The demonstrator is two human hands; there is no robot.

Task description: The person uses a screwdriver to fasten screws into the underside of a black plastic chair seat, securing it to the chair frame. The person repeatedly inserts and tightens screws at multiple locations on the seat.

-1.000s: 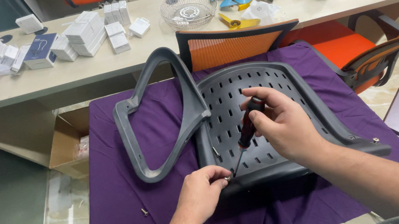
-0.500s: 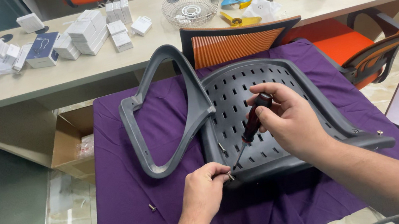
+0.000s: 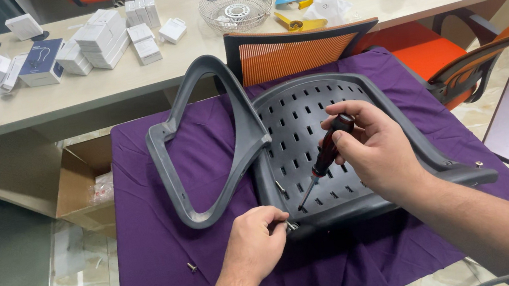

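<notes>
Little has shifted since half a second ago: both hands stay at the front edge of the grey perforated chair seat (image 3: pixel 327 132), the screwdriver tilted much as before. Right hand (image 3: pixel 377 151) has its grip closed round the dark red-and-black handle of the screwdriver (image 3: pixel 324 161); its long axis slopes from upper right down to lower left, tip pointing at the seat's near rim. Left hand (image 3: pixel 257 243) pinches a small metal screw (image 3: pixel 290 226) against that rim. One loose screw (image 3: pixel 191 267) lies on the purple cloth (image 3: pixel 149 246) covering the counter, beside the grey armrest frame (image 3: pixel 202 151).
</notes>
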